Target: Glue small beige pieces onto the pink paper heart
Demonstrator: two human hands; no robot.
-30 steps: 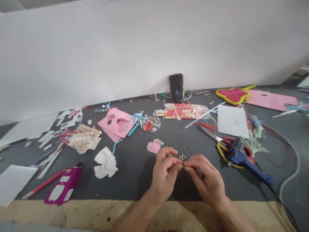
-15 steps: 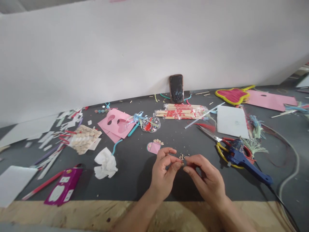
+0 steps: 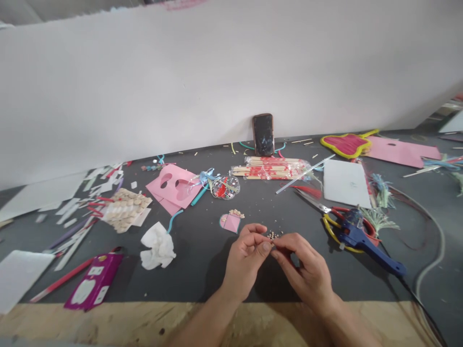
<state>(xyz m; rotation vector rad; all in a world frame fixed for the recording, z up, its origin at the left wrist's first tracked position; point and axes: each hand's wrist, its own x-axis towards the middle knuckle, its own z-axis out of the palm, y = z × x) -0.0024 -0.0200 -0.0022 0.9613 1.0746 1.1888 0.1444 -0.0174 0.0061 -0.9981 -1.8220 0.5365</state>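
Observation:
My left hand (image 3: 246, 262) and my right hand (image 3: 306, 267) meet at their fingertips above the dark table, low in the middle. Thumb and forefinger of each are pinched together; whatever lies between them is too small to make out. Just beyond the fingertips is a little pile of small beige beads (image 3: 274, 235). Up and left of my left hand lies a small pink heart-shaped piece (image 3: 231, 223) with a blue edge and beige beads along its upper right.
A phone (image 3: 263, 135) leans on the white wall behind wrapped sticks (image 3: 271, 168). Scissors (image 3: 313, 200) and a blue glue gun (image 3: 372, 246) with its cable lie right. Left are a crumpled tissue (image 3: 157, 246), pink cut-outs (image 3: 184, 193) and a purple packet (image 3: 94, 280).
My right hand has moved slightly left, so its fingertips now meet those of my left hand. The whole view has shifted a little.

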